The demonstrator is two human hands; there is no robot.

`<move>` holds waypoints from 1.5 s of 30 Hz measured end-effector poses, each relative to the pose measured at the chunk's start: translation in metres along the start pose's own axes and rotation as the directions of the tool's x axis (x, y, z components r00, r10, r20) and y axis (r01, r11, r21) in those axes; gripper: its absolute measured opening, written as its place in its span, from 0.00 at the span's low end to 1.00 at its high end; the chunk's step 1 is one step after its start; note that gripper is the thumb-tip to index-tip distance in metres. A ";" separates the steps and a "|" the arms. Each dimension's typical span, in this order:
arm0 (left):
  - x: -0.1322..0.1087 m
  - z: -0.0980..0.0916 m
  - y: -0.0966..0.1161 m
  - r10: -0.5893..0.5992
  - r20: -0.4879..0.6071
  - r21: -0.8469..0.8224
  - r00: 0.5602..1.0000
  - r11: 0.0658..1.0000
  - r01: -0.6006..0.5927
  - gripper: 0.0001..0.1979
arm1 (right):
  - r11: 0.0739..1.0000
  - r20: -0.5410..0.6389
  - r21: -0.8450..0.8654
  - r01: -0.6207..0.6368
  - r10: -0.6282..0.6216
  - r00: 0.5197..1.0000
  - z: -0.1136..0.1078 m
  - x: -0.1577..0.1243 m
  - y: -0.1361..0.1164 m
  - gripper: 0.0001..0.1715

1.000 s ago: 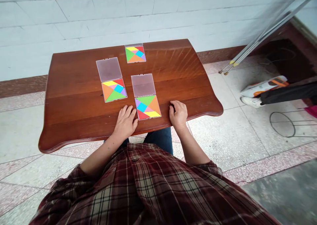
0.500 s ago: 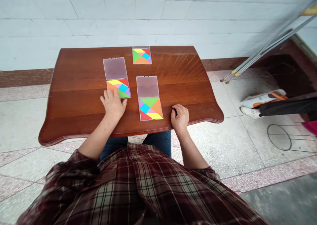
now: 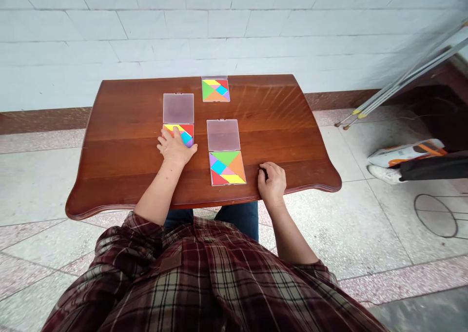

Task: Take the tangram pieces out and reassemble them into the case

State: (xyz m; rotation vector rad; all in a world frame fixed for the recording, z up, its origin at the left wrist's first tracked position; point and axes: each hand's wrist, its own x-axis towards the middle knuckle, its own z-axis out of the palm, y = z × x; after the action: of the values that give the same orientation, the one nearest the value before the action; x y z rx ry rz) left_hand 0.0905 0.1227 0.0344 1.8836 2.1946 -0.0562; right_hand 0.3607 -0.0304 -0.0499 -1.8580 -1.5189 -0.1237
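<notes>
My left hand point(image 3: 175, 149) lies over the left tangram set point(image 3: 187, 137), fingers spread across its pieces and left edge, thumb at the lower right corner. It covers the lower left part of the pieces. The clear lid point(image 3: 178, 108) of that set is folded back flat, away from me. A second tangram set point(image 3: 228, 168), its clear lid point(image 3: 223, 135) likewise laid back, sits between my hands. To its right, my right hand point(image 3: 272, 180) rests on the table with fingers curled in; the inside of the curl is dark and nothing shows in it.
A third tangram set point(image 3: 215, 90) lies at the far edge of the wooden table point(image 3: 124, 142), near the tiled wall point(image 3: 153, 25). Crutches point(image 3: 395, 88) lean to the right. On the floor there are a person's shoe point(image 3: 385, 174) and a wire frame point(image 3: 435, 215).
The left tangram set has turned slightly and shifted right, its edges now straighter. My left hand has come further over it. My right hand stays where it was; the whole view has shifted slightly.
</notes>
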 end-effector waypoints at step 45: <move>-0.006 0.019 -0.026 0.076 -0.185 -0.130 0.980 0.986 -0.101 0.55 | 0.999 0.039 0.000 -0.042 0.042 0.998 -0.005 0.001 -0.004 0.12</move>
State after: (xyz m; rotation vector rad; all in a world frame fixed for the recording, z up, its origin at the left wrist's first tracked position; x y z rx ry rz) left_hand 0.0691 0.1091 0.0139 1.9734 2.1587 0.2863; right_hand 0.3590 -0.0325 -0.0443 -1.9005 -1.5044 -0.0673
